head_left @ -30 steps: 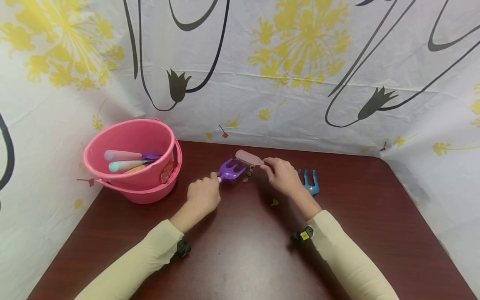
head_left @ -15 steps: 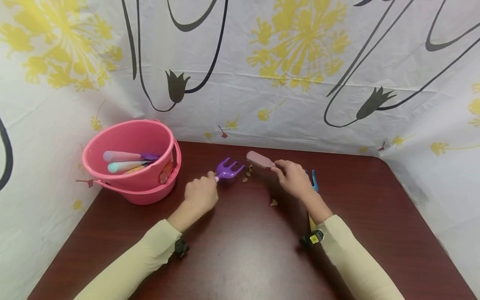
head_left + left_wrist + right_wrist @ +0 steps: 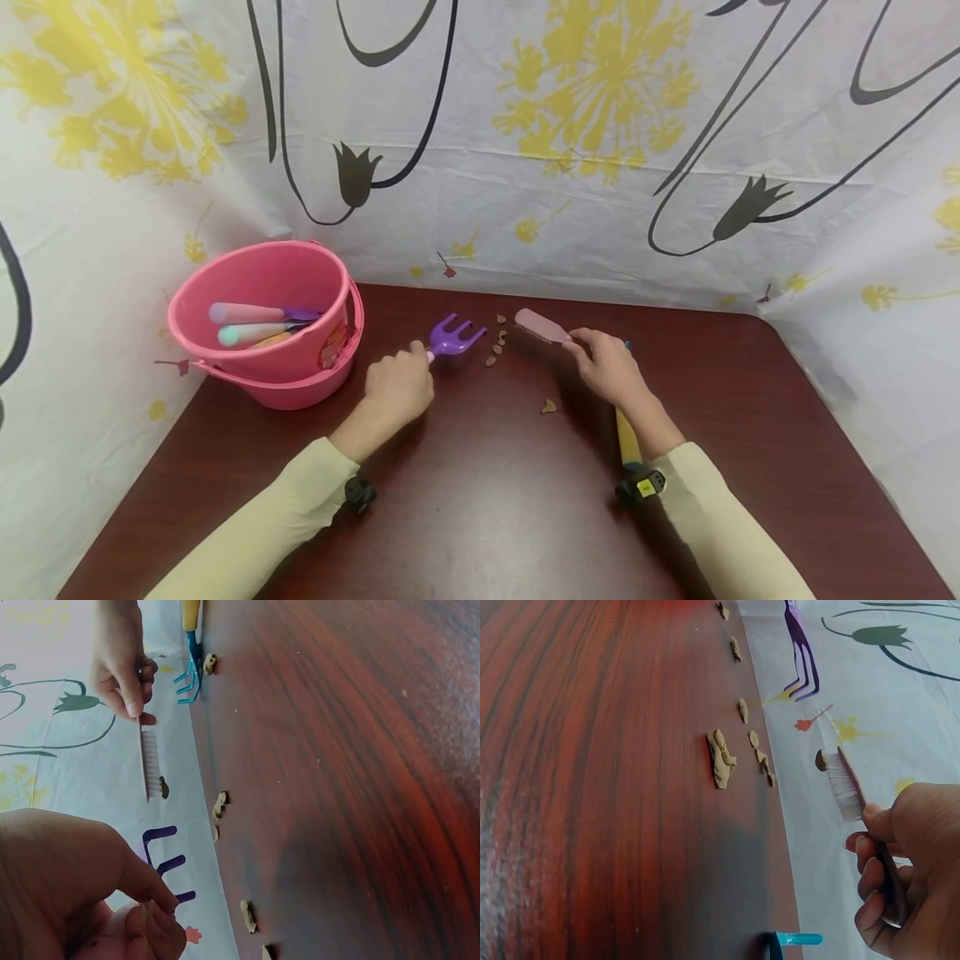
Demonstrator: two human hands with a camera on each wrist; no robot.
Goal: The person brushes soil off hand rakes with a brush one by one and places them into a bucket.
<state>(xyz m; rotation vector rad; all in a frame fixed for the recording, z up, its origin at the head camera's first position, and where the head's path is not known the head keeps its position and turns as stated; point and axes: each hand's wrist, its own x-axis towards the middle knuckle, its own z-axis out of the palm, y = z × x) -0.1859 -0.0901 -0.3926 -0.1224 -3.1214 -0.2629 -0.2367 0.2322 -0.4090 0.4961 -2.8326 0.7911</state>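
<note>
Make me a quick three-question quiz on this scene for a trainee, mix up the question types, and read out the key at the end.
1. Multiple choice: what does the left hand hold?
A) a clay piece
B) a purple fork
C) the bucket's handle

2. True or false: the pink brush in the right hand is apart from the purple fork.

3. Fill in the blank: the blue-pronged fork, partly hidden by the right arm in the head view, has a mostly ____ handle.

Key: 1. B; 2. True; 3. yellow.
</note>
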